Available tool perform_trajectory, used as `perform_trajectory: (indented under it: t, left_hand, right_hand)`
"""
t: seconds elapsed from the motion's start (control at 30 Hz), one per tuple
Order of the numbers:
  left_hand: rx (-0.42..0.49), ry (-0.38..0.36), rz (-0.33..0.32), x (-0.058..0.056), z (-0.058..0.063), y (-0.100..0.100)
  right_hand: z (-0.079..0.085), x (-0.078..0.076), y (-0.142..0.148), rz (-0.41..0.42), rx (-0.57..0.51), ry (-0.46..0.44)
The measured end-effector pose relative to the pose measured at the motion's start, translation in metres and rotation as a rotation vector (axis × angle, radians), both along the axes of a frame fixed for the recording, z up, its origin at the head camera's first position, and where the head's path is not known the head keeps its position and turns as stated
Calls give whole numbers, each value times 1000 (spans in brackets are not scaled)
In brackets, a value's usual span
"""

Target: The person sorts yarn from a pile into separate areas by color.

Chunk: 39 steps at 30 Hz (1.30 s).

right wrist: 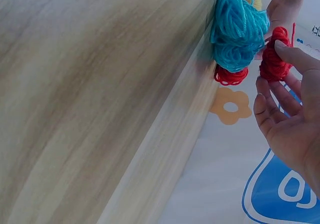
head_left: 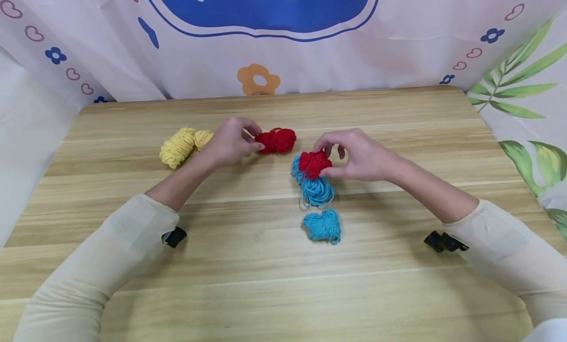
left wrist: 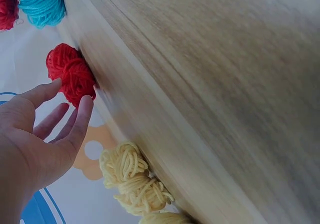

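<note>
A small red yarn bundle [head_left: 315,164] is pinched between the thumb and fingers of my right hand [head_left: 361,155], seen also in the right wrist view [right wrist: 275,58]. In the head view it overlaps a blue yarn bundle [head_left: 317,190] beneath it. My left hand [head_left: 232,141] is farther left, its thumb and fingertips holding the near end of another red yarn bundle [head_left: 283,140] that lies on the table. The left wrist view shows the fingertips at either side of that red yarn [left wrist: 72,73].
Yellow yarn bundles [head_left: 177,147] lie beside my left wrist, partly hidden by it. One separate blue bundle [head_left: 322,226] sits nearer to me. The wooden table [head_left: 248,283] ends at the back against a printed white cloth [head_left: 190,69].
</note>
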<state>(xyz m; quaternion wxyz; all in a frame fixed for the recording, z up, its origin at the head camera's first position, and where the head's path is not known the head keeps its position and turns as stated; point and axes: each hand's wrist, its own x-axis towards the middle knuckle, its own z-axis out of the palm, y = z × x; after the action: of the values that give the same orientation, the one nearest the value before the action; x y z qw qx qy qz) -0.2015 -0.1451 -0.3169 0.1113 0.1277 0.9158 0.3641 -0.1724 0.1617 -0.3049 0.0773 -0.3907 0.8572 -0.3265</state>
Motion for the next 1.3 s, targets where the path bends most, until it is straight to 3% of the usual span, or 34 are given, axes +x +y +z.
perform_trajectory:
  t: [0.5, 1.3]
  left_hand:
    - [2, 46, -18, 5, 3, -5]
    - [49, 41, -77, 20, 7, 2]
  right_hand:
    - [3, -6, -1, -21, 5, 19]
    - [-1, -17, -1, -66, 7, 43]
